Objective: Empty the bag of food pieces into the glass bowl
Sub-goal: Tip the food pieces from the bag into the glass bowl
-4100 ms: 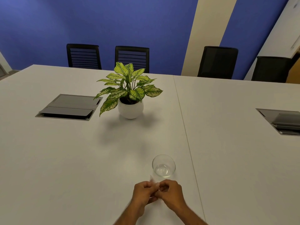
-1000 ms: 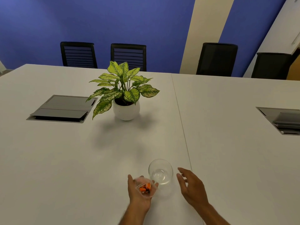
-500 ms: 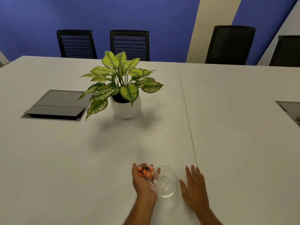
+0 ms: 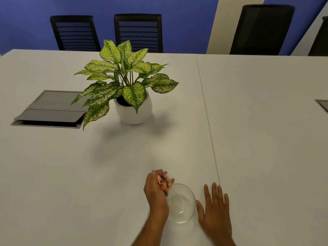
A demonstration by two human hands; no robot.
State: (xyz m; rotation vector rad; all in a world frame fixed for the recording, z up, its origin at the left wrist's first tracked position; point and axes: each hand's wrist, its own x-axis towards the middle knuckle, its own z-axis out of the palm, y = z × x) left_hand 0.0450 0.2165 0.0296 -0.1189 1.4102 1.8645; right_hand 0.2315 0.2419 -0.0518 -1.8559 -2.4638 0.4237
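A clear glass bowl [image 4: 182, 206] stands near the front edge of the white table [image 4: 266, 139]; I see nothing inside it. My left hand [image 4: 154, 190] grips a small clear bag of orange and dark food pieces [image 4: 164, 183], tilted over the bowl's left rim. The food pieces still sit inside the bag. My right hand [image 4: 215, 213] lies flat on the table with fingers spread, its thumb next to the bowl's right side; whether it touches the glass is unclear.
A potted plant [image 4: 131, 96] in a round white pot stands behind the bowl. A grey cable hatch [image 4: 49, 110] is set into the table at left, another [image 4: 323, 104] at the right edge. Black chairs [image 4: 138, 31] line the far side.
My left hand has tipped the bag further over the bowl's left rim. My right hand has come down flat beside the bowl. The camera has tilted down and closer.
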